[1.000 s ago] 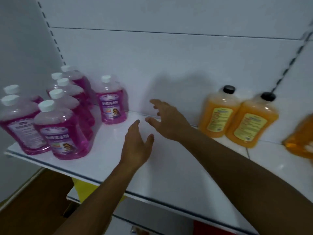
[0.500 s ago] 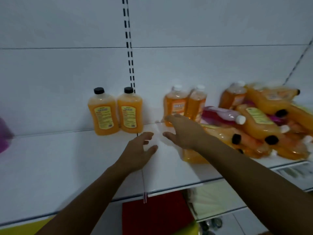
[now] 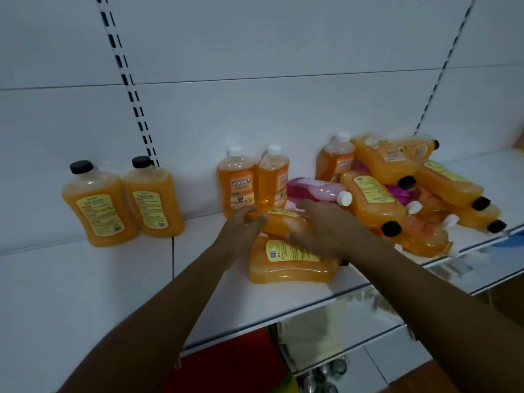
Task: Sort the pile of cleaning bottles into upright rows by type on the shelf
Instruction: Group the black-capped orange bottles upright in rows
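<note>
At the pile's near edge on the shelf (image 3: 85,293), both hands close on one lying orange bottle (image 3: 283,222), left hand (image 3: 241,225) at its base, right hand (image 3: 320,231) seemingly clasping its middle, probably to stand it beside the upright black-capped pair (image 3: 122,202).

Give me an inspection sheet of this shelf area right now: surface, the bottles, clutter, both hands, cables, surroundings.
Surface: white shelf, bare at its left.
Job's things: two black-capped orange bottles upright at the back wall; two white-capped orange bottles upright beside them; mixed pile lying at right, a pink bottle in it.
Clutter: nothing seen.
Grippers: left hand and right hand on a lying orange bottle that rests atop another lying orange bottle; grip not clearly closed.
Cables: nothing seen.
Surroundings: white back panel with slotted uprights; lower shelves below, contents blurred.
</note>
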Action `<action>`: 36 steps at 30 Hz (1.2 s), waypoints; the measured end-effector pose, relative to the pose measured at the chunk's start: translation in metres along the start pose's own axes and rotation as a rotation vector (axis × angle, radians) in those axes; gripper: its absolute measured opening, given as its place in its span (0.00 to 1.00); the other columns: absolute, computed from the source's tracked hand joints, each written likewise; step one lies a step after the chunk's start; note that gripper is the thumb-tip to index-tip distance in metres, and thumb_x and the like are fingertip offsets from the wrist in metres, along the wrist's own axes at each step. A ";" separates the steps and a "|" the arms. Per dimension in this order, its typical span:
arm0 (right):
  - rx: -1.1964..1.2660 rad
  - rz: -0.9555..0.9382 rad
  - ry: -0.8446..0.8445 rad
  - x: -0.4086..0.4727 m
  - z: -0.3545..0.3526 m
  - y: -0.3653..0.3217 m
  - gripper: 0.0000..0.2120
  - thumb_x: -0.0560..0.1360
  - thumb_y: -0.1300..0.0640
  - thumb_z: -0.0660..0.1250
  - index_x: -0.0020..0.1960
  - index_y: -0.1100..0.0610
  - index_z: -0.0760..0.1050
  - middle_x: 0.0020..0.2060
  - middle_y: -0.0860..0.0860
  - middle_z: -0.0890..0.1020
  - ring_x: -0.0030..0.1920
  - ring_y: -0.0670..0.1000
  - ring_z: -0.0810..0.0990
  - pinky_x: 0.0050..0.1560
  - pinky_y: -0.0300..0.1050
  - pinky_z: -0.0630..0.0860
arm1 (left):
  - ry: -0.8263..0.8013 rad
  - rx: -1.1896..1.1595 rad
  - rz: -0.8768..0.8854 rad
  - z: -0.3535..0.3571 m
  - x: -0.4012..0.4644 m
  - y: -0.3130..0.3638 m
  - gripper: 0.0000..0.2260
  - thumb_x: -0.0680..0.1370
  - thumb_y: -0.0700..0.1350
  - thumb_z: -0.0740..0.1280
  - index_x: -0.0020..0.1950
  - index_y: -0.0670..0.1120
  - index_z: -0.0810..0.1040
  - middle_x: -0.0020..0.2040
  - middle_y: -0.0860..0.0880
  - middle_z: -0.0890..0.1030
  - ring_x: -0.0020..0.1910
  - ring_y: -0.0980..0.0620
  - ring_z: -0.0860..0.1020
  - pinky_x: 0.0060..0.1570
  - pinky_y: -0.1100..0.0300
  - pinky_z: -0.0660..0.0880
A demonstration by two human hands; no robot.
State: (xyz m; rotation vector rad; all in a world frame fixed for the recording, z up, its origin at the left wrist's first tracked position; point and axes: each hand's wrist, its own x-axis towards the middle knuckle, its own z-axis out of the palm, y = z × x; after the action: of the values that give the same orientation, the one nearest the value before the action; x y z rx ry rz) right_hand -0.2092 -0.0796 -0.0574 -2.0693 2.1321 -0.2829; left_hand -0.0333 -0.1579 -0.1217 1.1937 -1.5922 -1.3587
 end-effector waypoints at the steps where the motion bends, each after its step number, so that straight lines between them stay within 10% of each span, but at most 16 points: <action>1: 0.040 -0.014 0.032 0.000 -0.001 -0.002 0.32 0.72 0.36 0.67 0.71 0.49 0.65 0.62 0.49 0.77 0.57 0.51 0.78 0.54 0.48 0.78 | 0.026 -0.014 0.009 -0.002 0.000 -0.001 0.11 0.80 0.48 0.64 0.63 0.54 0.74 0.64 0.50 0.76 0.60 0.47 0.78 0.60 0.42 0.76; 8: 0.324 -0.088 0.243 0.015 -0.011 -0.047 0.31 0.71 0.32 0.65 0.66 0.51 0.70 0.60 0.49 0.78 0.52 0.47 0.75 0.47 0.42 0.73 | 0.204 0.338 0.201 -0.050 -0.028 -0.009 0.29 0.74 0.41 0.73 0.73 0.51 0.67 0.64 0.50 0.72 0.57 0.49 0.76 0.56 0.52 0.77; 16: 0.628 -0.389 0.121 0.035 0.004 -0.160 0.41 0.68 0.44 0.76 0.73 0.54 0.61 0.68 0.51 0.71 0.64 0.50 0.73 0.54 0.39 0.70 | 0.518 0.329 0.181 -0.162 -0.107 -0.024 0.23 0.73 0.58 0.69 0.64 0.48 0.76 0.52 0.51 0.81 0.48 0.55 0.79 0.47 0.59 0.78; 23: 0.696 -0.547 0.097 0.042 0.030 -0.251 0.31 0.67 0.51 0.78 0.67 0.51 0.70 0.56 0.45 0.77 0.48 0.41 0.77 0.45 0.35 0.75 | 0.580 0.236 0.047 -0.220 -0.173 -0.039 0.23 0.73 0.65 0.60 0.60 0.52 0.76 0.46 0.50 0.83 0.38 0.54 0.81 0.38 0.61 0.78; 29: 0.675 -0.627 0.124 0.038 0.050 -0.287 0.31 0.68 0.52 0.77 0.68 0.51 0.71 0.56 0.44 0.77 0.54 0.46 0.76 0.55 0.45 0.77 | 0.551 0.321 -0.051 -0.235 -0.175 -0.054 0.31 0.67 0.66 0.68 0.65 0.53 0.69 0.54 0.56 0.80 0.49 0.56 0.81 0.47 0.61 0.77; 36: 0.574 -0.590 0.172 0.053 0.064 -0.291 0.30 0.71 0.55 0.75 0.70 0.52 0.69 0.59 0.49 0.77 0.54 0.44 0.71 0.57 0.41 0.70 | 0.593 0.429 -0.048 -0.238 -0.140 -0.064 0.19 0.73 0.55 0.73 0.61 0.50 0.77 0.48 0.57 0.79 0.39 0.67 0.75 0.33 0.78 0.69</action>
State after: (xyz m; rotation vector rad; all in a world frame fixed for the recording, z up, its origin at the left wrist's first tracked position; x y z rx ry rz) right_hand 0.0869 -0.1419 -0.0481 -2.2783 1.2243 -1.0323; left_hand 0.2439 -0.1024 -0.1333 1.7026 -1.4438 -0.5969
